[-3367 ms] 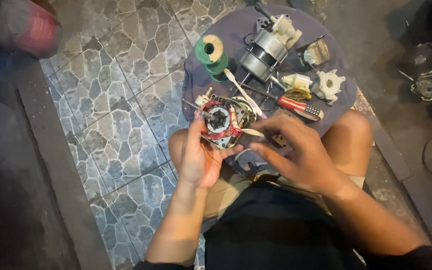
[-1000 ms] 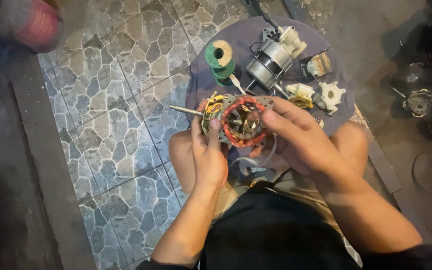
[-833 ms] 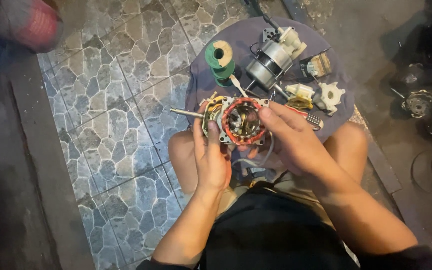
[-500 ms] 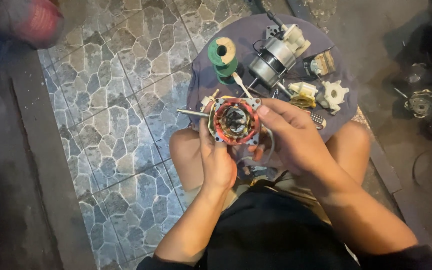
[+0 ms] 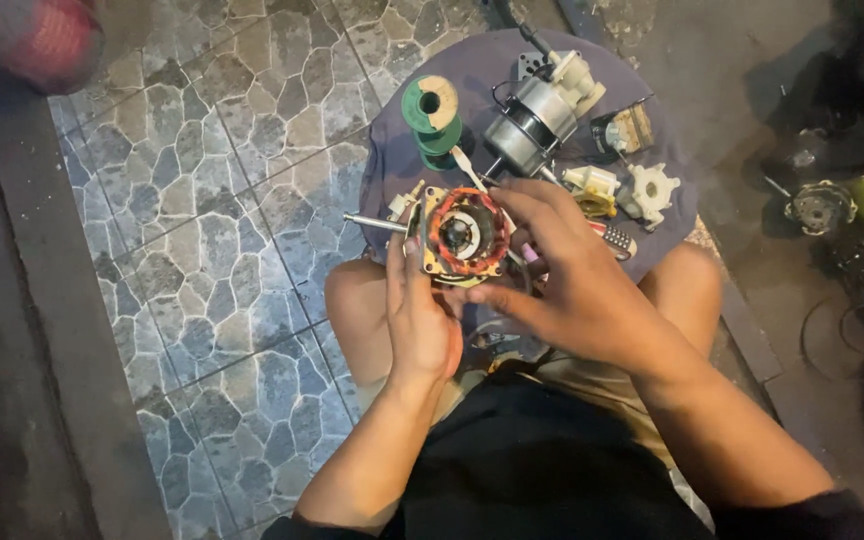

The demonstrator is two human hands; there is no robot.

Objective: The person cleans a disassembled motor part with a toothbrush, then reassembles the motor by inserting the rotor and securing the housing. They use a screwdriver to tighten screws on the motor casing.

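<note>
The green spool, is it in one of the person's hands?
No, the green spool sits on the round stool top, while the left hand and right hand hold the copper-wound motor part.

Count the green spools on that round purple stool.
1. The green spool stands at the stool's left rear, beside the metal motor. Others may be hidden behind the hands.

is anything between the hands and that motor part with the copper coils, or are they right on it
Nothing visible stands between them. The left hand grips the left edge of the motor part, and the right hand wraps its right side with fingers over the top edge. Both touch it directly.
</note>
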